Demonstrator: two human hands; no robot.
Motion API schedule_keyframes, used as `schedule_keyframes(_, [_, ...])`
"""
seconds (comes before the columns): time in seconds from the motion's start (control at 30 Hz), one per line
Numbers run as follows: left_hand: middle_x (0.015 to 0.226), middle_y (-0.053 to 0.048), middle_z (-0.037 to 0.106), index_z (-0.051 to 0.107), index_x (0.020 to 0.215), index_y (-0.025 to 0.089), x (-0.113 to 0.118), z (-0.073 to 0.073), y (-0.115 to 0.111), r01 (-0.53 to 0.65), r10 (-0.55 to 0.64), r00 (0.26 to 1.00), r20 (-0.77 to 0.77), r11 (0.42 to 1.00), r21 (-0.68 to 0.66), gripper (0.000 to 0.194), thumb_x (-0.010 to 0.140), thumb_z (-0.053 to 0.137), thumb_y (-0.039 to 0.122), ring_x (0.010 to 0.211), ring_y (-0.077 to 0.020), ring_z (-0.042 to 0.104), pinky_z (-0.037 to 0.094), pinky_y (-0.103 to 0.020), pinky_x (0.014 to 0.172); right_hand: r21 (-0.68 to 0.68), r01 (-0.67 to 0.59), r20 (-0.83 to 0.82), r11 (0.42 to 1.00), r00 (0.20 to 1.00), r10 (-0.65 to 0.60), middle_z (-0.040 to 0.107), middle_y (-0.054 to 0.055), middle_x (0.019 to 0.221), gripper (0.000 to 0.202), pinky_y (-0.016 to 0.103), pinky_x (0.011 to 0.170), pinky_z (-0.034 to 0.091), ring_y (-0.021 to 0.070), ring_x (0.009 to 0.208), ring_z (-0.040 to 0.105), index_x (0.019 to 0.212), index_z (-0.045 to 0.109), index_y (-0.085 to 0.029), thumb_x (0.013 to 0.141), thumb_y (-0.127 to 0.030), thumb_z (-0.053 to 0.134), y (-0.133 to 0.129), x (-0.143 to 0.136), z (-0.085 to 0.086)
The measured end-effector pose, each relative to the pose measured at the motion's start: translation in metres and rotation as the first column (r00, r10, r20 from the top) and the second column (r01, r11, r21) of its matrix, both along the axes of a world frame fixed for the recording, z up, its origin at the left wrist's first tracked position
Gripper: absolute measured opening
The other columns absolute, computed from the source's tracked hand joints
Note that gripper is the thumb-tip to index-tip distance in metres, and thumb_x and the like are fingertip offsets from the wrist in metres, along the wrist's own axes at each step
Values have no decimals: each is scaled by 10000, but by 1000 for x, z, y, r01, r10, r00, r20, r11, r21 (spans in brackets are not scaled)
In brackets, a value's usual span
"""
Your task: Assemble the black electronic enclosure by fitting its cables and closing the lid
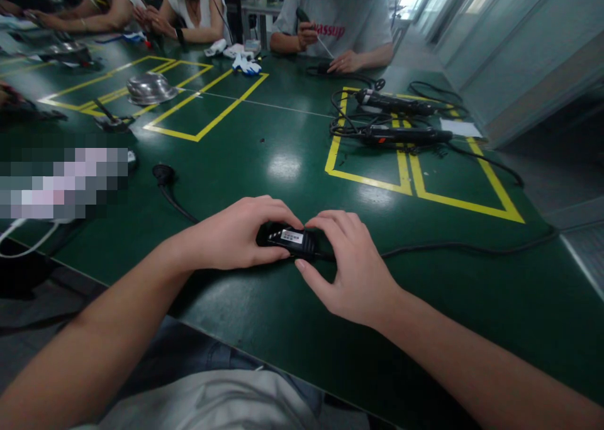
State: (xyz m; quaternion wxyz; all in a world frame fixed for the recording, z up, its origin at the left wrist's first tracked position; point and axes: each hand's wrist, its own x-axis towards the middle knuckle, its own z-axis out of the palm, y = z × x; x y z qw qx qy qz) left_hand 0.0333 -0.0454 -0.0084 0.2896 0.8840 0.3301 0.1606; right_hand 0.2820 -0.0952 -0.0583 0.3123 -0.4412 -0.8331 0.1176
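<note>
A small black inline box (293, 237) with a white printed label lies on the green table in front of me, fixed in a black power cord (438, 247). My left hand (240, 231) is closed around its left end, thumb along the near side and fingers over the far side. At the right end, my right hand (349, 260) curls over the box and cord, with index finger and thumb at its edges. Left of my hands, the cord's black plug (163, 174) rests on the table. My palms hide part of the box's underside.
Black corded electric screwdrivers (406, 134) lie among yellow tape outlines (368, 179) at the right. Farther left are a metal bowl (150, 88) and blue-white gloves (246, 65). Across the table, a person (337, 21) holds a screwdriver-like tool; other people sit at the far left.
</note>
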Motion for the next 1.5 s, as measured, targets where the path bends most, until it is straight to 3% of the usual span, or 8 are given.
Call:
schedule_keyframes(0.13, [1173, -52, 814, 776, 1220, 247, -1, 0, 0, 3, -4, 1000, -12, 1000, -31, 288, 936, 793, 292, 1068, -228, 744, 550, -343, 950, 12, -33, 8, 999, 999, 33, 733, 161, 1208, 207, 542, 939, 528, 354, 1124, 657, 1158, 668, -214, 972, -302, 676, 2, 0, 0])
schedule_keyframes(0.4, [1171, -47, 795, 773, 1234, 235, -1, 3, -3, 21, -21, 1000, -3, 999, -28, 328, 913, 822, 274, 1071, -225, 743, 546, -337, 964, -2, -58, 12, 998, 998, 58, 742, 157, 1204, 234, 504, 894, 515, 340, 1102, 660, 1177, 672, -199, 967, -304, 682, 1, 1, 3])
schedule_keyframes(0.8, [1206, -45, 765, 789, 1226, 232, 3, 2, -3, -7, 8, 989, -151, 1000, 7, 323, 910, 842, 267, 1115, -242, 729, 528, -348, 1005, -16, -65, 13, 998, 998, 66, 748, 141, 1197, 189, 479, 885, 491, 330, 1087, 673, 1130, 665, -205, 969, -296, 702, 2, 2, 1])
schedule_keyframes(1.5, [1127, -39, 730, 732, 1134, 213, 4, -1, -5, -21, 19, 993, -117, 1000, -13, 272, 883, 837, 225, 1081, -245, 696, 519, -360, 967, -17, -85, 26, 996, 996, 85, 798, 117, 1151, 179, 460, 885, 482, 324, 1070, 707, 1100, 692, -203, 939, -239, 758, 2, 1, 4])
